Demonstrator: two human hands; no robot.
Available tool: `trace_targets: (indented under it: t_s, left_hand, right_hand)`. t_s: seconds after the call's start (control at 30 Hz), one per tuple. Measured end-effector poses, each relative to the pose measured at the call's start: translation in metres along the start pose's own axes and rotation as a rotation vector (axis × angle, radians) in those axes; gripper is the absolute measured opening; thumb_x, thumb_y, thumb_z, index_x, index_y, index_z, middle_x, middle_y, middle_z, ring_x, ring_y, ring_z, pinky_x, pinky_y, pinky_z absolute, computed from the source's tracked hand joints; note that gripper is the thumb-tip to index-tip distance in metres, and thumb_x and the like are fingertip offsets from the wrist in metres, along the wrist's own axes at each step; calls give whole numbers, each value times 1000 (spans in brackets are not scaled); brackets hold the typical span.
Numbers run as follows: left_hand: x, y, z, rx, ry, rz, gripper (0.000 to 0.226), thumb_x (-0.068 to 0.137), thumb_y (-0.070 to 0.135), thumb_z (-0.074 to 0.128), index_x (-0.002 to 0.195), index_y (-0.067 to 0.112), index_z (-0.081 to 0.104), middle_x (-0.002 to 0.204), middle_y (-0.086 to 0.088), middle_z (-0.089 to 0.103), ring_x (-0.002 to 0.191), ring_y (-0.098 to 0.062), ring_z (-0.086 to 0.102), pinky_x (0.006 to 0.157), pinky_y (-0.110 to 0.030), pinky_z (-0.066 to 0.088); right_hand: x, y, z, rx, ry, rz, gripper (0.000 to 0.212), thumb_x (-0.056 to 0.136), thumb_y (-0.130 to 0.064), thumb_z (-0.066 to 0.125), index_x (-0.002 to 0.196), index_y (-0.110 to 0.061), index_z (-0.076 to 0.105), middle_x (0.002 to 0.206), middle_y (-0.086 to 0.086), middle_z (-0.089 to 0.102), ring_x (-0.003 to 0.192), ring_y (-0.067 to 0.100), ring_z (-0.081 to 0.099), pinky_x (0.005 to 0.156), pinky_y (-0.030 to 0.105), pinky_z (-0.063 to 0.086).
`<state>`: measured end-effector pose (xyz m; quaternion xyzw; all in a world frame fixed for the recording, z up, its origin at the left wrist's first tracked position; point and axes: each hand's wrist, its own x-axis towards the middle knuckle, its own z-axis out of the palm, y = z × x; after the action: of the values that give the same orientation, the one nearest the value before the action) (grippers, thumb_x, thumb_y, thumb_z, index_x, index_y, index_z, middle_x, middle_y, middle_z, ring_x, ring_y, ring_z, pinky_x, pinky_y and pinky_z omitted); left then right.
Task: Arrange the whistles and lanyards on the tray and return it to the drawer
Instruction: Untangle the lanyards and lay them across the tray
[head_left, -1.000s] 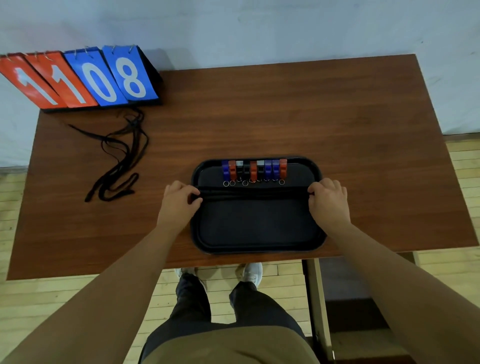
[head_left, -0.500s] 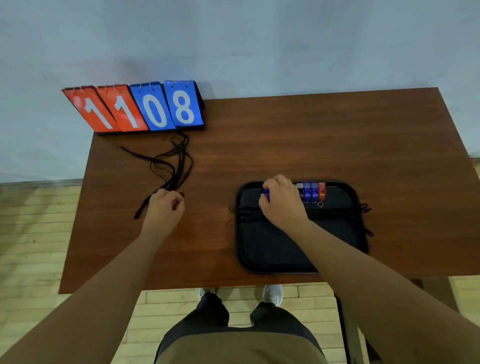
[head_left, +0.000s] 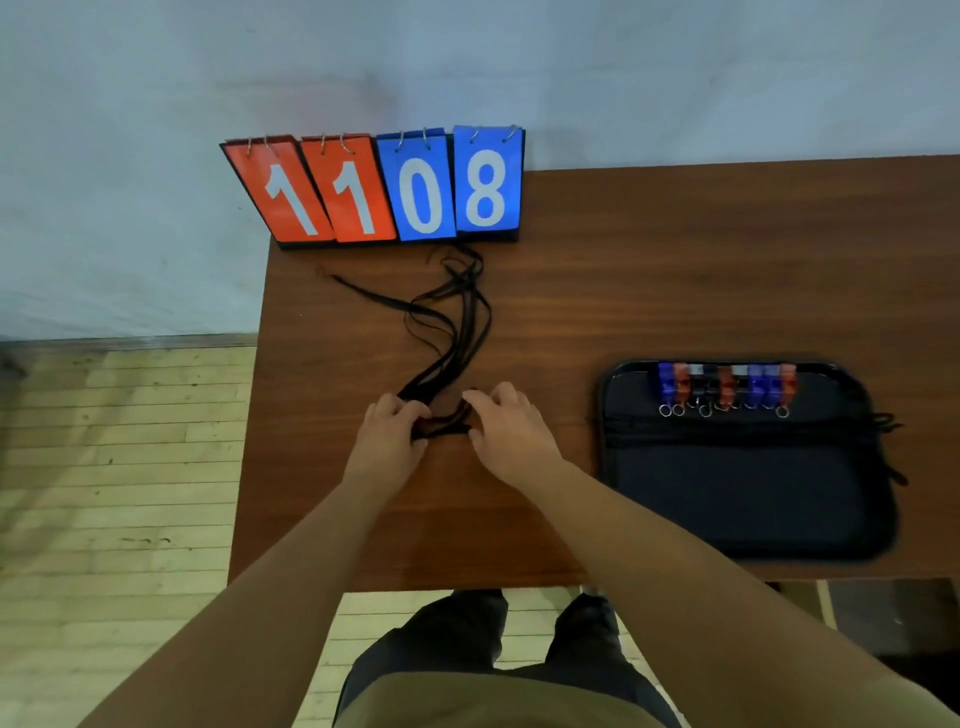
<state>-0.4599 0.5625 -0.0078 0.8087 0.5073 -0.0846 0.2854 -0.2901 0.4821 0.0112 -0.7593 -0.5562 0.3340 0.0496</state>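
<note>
Both hands are in the middle of the frame, low on the brown table (head_left: 675, 270); the left hand (head_left: 387, 441) holds the near end of the black strings (head_left: 457, 332) with bent fingers; the right hand (head_left: 511, 431) pinches the same end just beside it; the strings run up toward the number cards (head_left: 395, 192) at the upper left; the black tray (head_left: 748, 499) sits at the right, well apart from the hands; the little whistles (head_left: 727, 387) stand in a row along its top edge; one more string (head_left: 743, 428) lies across the tray below them.
</note>
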Motion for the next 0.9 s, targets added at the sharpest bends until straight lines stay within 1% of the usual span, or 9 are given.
trace_targets:
  t_s: [0.2,0.3,0.43,0.47,0.57,0.63,0.7,0.77,0.9]
  left_hand:
    - [1,-10,5,-57,4,102,17,94,24,67,110,17,70,109,4,45,112,-18,43,100,-30,39]
    - [0,-6,-12,-131,22,117,17,93,29,69,106,17,71,108,5,45,107,-12,39,99,-29,39]
    - [3,13,-54,-209,54,156,18,93,35,69,101,19,71,111,6,47,109,-11,39,94,-23,33]
    - [4,21,-67,-216,54,174,18,93,36,68,100,20,71,113,7,49,111,-10,41,94,-22,32]
    - [4,47,-103,-333,41,211,13,95,33,66,99,22,71,117,13,57,109,-5,51,94,-23,37]
    - [0,64,-123,-454,27,185,8,95,33,65,98,28,70,112,17,64,102,0,59,85,-21,43]
    - [-3,82,-139,-520,7,170,9,96,37,62,99,32,70,100,12,72,92,-6,66,75,-25,51]
    - [-5,99,-151,-529,14,176,13,97,38,61,95,29,70,92,6,74,86,-13,68,77,-33,54]
    - [-12,128,-169,-565,89,180,13,98,31,60,91,24,68,94,9,74,94,-6,65,82,-26,47]
  right_hand:
    - [2,-13,21,-253,-41,-19,22,103,-29,51,119,-17,59,130,12,44,118,33,44,99,46,42]
    - [-3,-11,10,-71,-34,2,20,102,-29,51,111,-15,63,124,5,48,112,27,48,98,42,43]
    - [-10,-11,-48,280,18,105,15,100,-30,54,93,-18,59,98,-2,59,79,17,57,66,33,47]
    - [-14,-10,-65,353,22,114,14,100,-30,54,93,-18,58,92,-1,64,77,18,60,64,34,50]
    - [-28,-4,-114,444,91,85,10,97,-28,59,91,-21,58,92,0,72,85,20,67,72,37,56]
    - [-38,1,-144,493,167,91,3,97,-25,61,94,-25,60,90,-4,72,86,14,68,73,29,54]
    - [-47,6,-169,562,234,91,7,98,-21,61,104,-24,65,89,-6,74,86,9,70,80,27,56]
    - [-58,15,-189,590,292,77,15,100,-16,59,111,-18,68,88,-4,75,84,8,71,84,27,58]
    - [-78,42,-218,540,453,121,16,101,-14,57,109,-15,71,87,-5,74,84,6,70,84,25,56]
